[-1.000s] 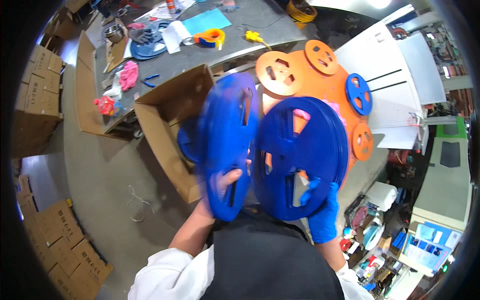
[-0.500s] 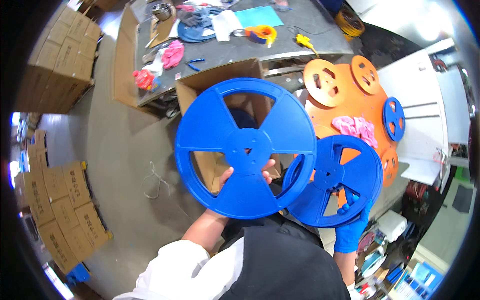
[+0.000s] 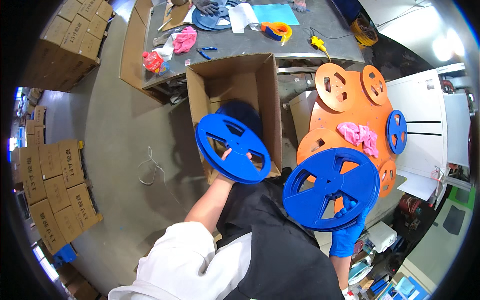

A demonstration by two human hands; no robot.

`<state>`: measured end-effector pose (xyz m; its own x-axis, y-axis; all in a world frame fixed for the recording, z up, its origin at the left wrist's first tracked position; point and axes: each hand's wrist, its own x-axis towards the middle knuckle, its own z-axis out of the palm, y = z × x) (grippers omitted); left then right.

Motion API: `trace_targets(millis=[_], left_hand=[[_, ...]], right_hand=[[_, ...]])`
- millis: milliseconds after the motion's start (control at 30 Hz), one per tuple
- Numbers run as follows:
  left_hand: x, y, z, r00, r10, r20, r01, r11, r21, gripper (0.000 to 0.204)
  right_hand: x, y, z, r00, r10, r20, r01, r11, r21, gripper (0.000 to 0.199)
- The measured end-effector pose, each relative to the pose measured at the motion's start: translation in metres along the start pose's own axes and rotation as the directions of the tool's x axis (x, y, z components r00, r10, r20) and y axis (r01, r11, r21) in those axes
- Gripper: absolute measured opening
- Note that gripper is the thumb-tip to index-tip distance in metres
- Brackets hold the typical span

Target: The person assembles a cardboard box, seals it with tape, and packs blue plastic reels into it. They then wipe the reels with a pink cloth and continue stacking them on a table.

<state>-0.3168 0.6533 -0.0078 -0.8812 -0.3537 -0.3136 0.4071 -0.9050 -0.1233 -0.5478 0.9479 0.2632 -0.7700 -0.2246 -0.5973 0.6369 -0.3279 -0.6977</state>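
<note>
My bare left hand (image 3: pixel 226 154) grips a blue plastic reel (image 3: pixel 243 145) from below, fingertips showing through its cut-outs. That reel is tilted over the front opening of a cardboard box (image 3: pixel 269 87). Inside the box lies another blue reel (image 3: pixel 243 110), partly hidden by the held one. On the right, my right hand (image 3: pixel 349 235), in a blue glove, clasps a larger-looking blue reel (image 3: pixel 320 195) at its lower right. Several rims overlap there, so it seems to be more than one reel stacked.
An orange round table (image 3: pixel 320 117) at right bears orange reels (image 3: pixel 332 90), a blue reel (image 3: pixel 396 132) and a pink cloth (image 3: pixel 357 135). A grey workbench (image 3: pixel 240 47) behind the box holds orange tape (image 3: pixel 277 31), blue pliers (image 3: pixel 206 52) and a bottle (image 3: pixel 155 63). Stacked cartons (image 3: pixel 55 185) stand left.
My left hand has lowered its reel away from me, down toward the box opening, and tilted it. The box interior now shows more. My right hand still holds its reels, shifted slightly.
</note>
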Motion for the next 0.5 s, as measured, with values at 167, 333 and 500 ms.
trace_targets(millis=[167,333,500], left_hand=[[0.022,0.012,-0.052,0.969,0.017,-0.245,-0.013,1.0,0.019,0.056],[-0.025,0.006,-0.095,0.365,0.245,-0.898,0.296,0.884,0.361,0.083],[0.016,0.006,0.012,0.509,0.823,-0.252,-0.039,0.315,0.948,0.056]], right_hand=[[-0.012,-0.002,0.017,0.998,-0.017,-0.06,0.015,0.999,-0.039,0.048],[-0.016,-0.007,-0.001,0.998,-0.028,0.054,0.024,0.996,0.081,0.047],[-0.014,-0.017,-0.003,0.968,-0.051,0.245,-0.003,0.977,0.215,0.05]])
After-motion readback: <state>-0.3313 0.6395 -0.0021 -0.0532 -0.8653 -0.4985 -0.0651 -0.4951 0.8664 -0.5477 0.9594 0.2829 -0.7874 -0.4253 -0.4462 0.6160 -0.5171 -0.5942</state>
